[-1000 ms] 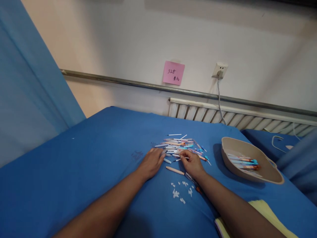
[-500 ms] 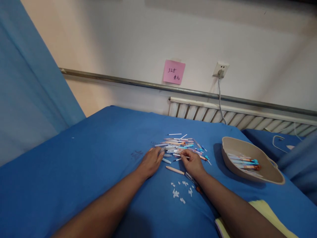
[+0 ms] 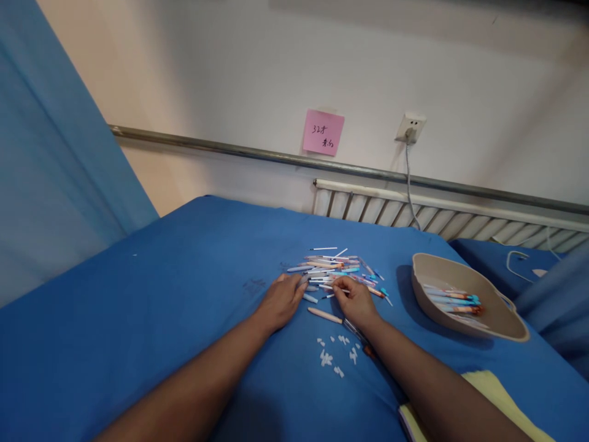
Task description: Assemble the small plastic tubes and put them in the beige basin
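Observation:
A loose heap of pens and pen parts [image 3: 338, 269] lies on the blue sheet [image 3: 184, 288]. My left hand [image 3: 281, 299] rests palm down at the heap's left edge, fingers together and slightly curled, touching a small tube. My right hand [image 3: 356, 301] is at the heap's near edge, its fingertips pinched on a thin white refill. A beige pen barrel [image 3: 324, 315] lies between my hands. Small white caps [image 3: 335, 356] are scattered just in front of my wrists. A dark pen [image 3: 356, 334] lies under my right wrist.
A beige tray [image 3: 504, 319] with several assembled pens [image 3: 453, 301] stands to the right. A yellow pad [image 3: 501, 399] is at the lower right. Behind the bed are a radiator [image 3: 442, 215], a rail, a pink note [image 3: 323, 132], a socket with a cable [image 3: 408, 166], and a blue curtain [image 3: 50, 153] on the left.
Almost nothing moved. My right fingertips have shifted slightly within the heap, and the view has drifted a little.

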The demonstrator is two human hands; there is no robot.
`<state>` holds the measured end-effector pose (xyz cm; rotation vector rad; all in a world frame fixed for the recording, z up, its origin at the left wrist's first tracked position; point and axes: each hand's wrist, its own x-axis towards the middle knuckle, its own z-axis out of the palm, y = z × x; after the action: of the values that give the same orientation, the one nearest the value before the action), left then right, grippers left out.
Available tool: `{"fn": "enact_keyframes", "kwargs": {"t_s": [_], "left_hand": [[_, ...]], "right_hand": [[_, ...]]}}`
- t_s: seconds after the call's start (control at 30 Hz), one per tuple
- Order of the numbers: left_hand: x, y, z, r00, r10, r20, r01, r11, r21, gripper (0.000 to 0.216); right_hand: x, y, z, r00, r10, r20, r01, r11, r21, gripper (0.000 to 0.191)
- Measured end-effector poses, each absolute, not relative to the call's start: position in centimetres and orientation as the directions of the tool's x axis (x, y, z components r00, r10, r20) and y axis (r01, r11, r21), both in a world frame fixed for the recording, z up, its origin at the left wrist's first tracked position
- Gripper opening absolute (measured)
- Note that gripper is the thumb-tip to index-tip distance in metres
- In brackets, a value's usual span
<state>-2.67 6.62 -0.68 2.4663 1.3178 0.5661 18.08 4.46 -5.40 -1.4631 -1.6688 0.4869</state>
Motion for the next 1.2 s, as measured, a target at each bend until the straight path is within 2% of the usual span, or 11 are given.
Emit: {"fn": "enact_keyframes", "kwargs": {"t_s": [0.23,0.43,0.63,0.83,0.93,1.2], "left_hand": [[-2.8,6.8,-1.0,0.506,0.839,0.202,0.711,-0.538,0.452,0.035],[-3.0,7.1,-1.0,0.489,0.852,0.185,0.667,-0.503,0.550,0.037],[-3.3,6.9,-0.7,0.428,0.875,0.225,0.526,-0.443,0.726,0.038],[-3.6,6.4,-0.3,0.361,0.907,0.217,0.534,-0.392,0.749,0.036],[-3.3,5.5,-0.1,0.389,0.899,0.201,0.513,-0.392,0.763,0.036],[-1.3,2.5,0.8,0.491,0.854,0.170,0.430,-0.408,0.805,0.034]], "right_hand": [[17.8,4.7,-5.3,-0.031,0.947,0.319,0.609,0.271,-0.745,0.015],[17.9,4.9,-5.5,-0.021,0.954,0.298,0.566,0.257,-0.783,0.016],[18.0,5.0,-5.3,0.050,0.971,0.233,0.277,0.211,-0.938,0.017],[18.4,4.1,-3.6,0.073,0.983,0.169,0.066,0.164,-0.984,0.027],[19.1,2.4,-2.4,0.070,0.991,0.114,-0.117,0.122,-0.986,0.026],[20.2,-2.5,-1.7,-0.002,0.999,-0.042,-0.352,-0.040,-0.935,0.025]]}}
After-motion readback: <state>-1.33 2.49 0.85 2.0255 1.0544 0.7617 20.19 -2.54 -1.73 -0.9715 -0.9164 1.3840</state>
